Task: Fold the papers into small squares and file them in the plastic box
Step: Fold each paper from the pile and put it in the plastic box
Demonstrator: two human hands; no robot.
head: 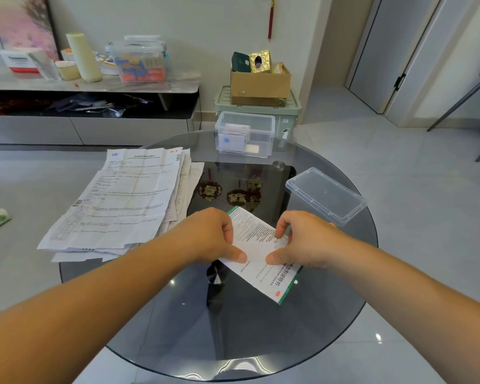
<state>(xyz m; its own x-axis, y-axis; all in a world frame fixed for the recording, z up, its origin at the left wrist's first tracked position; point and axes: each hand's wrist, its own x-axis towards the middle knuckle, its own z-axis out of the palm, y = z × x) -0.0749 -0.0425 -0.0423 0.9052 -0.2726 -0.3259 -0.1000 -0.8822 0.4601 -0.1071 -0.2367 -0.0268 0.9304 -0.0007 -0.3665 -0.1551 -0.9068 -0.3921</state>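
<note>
Left grip (214, 236) and right grip (311, 239) each pinch a thin, creased leaflet (257, 234); beyond them stands a clear rectangular plastic box (244, 134).

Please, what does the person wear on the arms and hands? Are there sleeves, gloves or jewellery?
Nothing worn shows. The forearms are bare to the picture's edge, without sleeves. The left hand and right hand have no gloves, and no watch, bracelet or ring is visible. The thumbnails look short and unpainted.

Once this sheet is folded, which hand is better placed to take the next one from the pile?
Probably left: the pile lies beside the left hand; the right hand is farther off.
</note>
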